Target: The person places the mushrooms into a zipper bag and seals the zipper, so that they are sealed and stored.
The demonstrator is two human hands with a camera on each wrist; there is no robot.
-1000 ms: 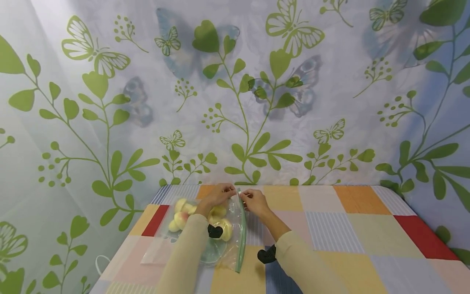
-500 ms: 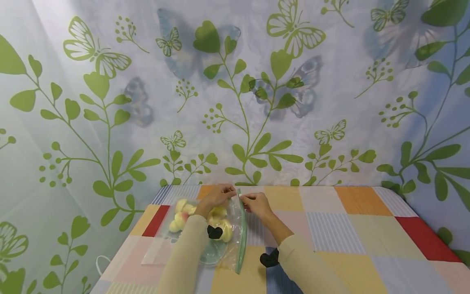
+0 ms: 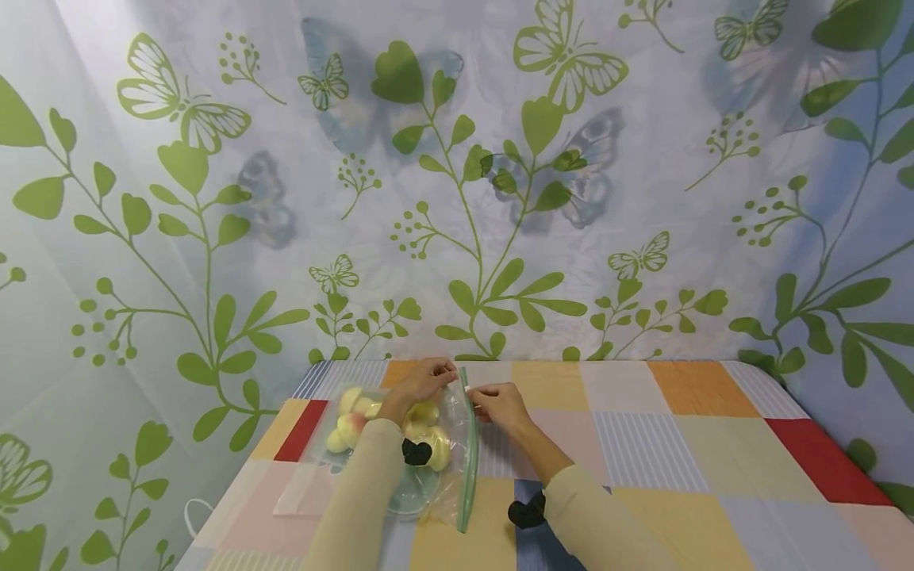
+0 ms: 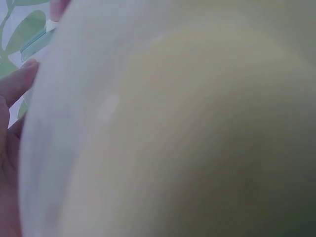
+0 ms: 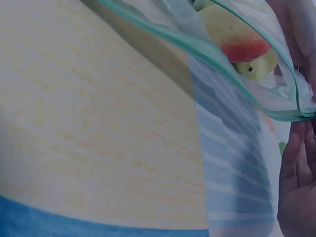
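A clear zip bag (image 3: 455, 420) lies on its side on the table, its green zip strip (image 3: 471, 460) at the right. Yellow fruits (image 3: 351, 427), some with a red blush, are inside. My left hand (image 3: 426, 379) pinches the bag's far corner near the strip's end. Just beside it, my right hand (image 3: 501, 403) pinches the strip at a small white slider (image 3: 467, 388). In the right wrist view the bag's mouth gapes between two green edges (image 5: 212, 57), showing a yellow-red fruit (image 5: 237, 37). Blurred bag and fruit fill most of the left wrist view, with left fingers (image 4: 19, 81) at its edge.
A patchwork cloth (image 3: 650, 452) covers the table. Within the bag's outline shows a pale green see-through round shape (image 3: 416, 490). Behind the table hangs a curtain (image 3: 457, 198) printed with leaves and butterflies. A white loop (image 3: 191, 515) sits at the table's left edge.
My right hand has moved a little nearer along the zip strip, with the white slider at its fingertips. My left hand keeps its hold at the corner, and the bag stays in place.
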